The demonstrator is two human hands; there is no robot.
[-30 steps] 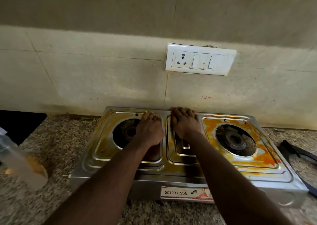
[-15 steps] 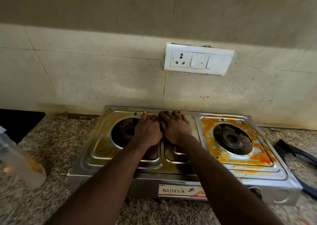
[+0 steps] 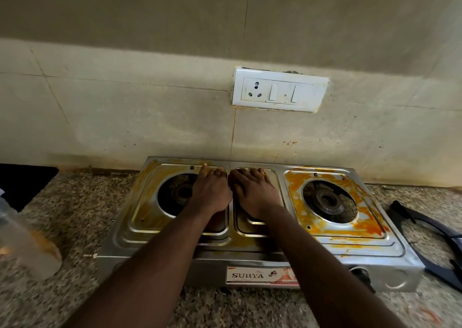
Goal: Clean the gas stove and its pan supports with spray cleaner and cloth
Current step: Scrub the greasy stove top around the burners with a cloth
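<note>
On the granite counter against the wall sits the gas stove [image 3: 200,270], and we see both hands pressed flat on its middle, left hand [image 3: 212,194] and right hand [image 3: 252,192] side by side, fingers laid out, gripping nothing. We judge the job barely begun: orange stains [image 3: 370,225] cover both burner trays, a pan support [image 3: 430,237] lies off to the right, the spray bottle [image 3: 25,245] is at the left, and no cloth shows
</note>
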